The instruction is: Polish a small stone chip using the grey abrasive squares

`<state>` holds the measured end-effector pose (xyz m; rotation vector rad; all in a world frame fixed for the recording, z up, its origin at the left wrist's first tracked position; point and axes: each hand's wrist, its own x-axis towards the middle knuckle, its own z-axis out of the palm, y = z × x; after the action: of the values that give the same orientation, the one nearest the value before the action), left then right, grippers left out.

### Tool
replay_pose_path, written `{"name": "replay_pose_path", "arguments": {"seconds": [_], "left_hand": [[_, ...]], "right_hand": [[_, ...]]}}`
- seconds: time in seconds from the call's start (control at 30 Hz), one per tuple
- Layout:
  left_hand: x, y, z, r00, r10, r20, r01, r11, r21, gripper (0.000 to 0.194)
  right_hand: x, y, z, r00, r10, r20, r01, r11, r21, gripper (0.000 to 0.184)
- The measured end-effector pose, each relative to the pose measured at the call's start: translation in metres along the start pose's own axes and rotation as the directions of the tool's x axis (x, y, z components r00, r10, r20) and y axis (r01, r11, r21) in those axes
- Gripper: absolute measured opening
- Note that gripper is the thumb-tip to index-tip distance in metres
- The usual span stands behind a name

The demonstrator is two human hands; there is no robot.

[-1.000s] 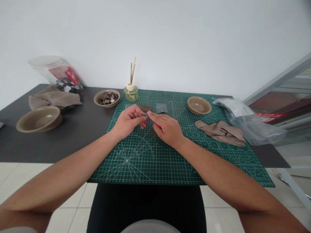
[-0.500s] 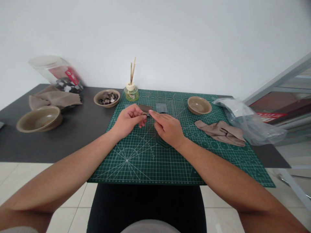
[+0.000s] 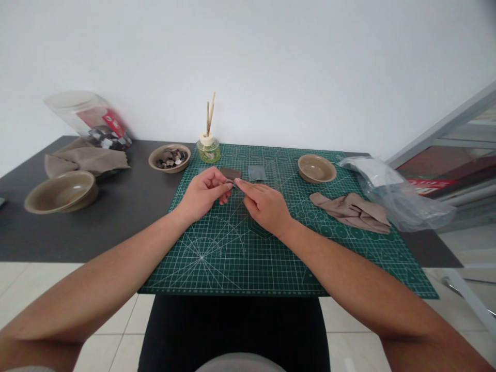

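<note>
Over the green cutting mat (image 3: 201,232), my left hand (image 3: 203,192) is closed, thumb and finger pinching a small, thin dark piece (image 3: 231,183). My right hand (image 3: 267,204) meets the same piece from the other side, fingers pressed together and index fingertip on it. Most of the piece is hidden by the fingers, so its kind does not show. Just behind the hands lie a flat brown square (image 3: 232,173) and a grey square (image 3: 257,173). A bluish sheet beside them is partly covered by my left hand.
A bowl of dark chips (image 3: 170,158) and a reed diffuser (image 3: 208,147) stand behind my left hand. Farther left are another bowl (image 3: 62,192), a cloth (image 3: 87,159) and a clear tub (image 3: 91,116). To the right lie a bowl (image 3: 316,169), a brown cloth (image 3: 352,211) and a plastic bag (image 3: 399,196).
My right fingertips have shifted slightly left, closer to my left fingers on the piece. My left hand stays in nearly the same place.
</note>
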<state>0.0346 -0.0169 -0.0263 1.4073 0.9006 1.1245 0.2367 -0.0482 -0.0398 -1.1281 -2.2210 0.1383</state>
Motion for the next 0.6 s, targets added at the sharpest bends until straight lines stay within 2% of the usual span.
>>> {"name": "replay_pose_path", "arguments": {"seconds": [0.27, 0.6], "left_hand": [[-0.0003, 0.0007, 0.0014, 1.0, -0.002, 0.017, 0.0, 0.995, 0.096, 0.022], [-0.0017, 0.0012, 0.0016, 0.998, -0.04, 0.057, 0.03, 0.985, 0.171, 0.02]], "right_hand": [[0.0005, -0.0034, -0.0025, 0.997, 0.063, -0.051, -0.064, 0.998, -0.023, 0.052], [-0.0001, -0.0062, -0.0009, 0.998, -0.046, 0.038, 0.045, 0.999, 0.006, 0.053]]}}
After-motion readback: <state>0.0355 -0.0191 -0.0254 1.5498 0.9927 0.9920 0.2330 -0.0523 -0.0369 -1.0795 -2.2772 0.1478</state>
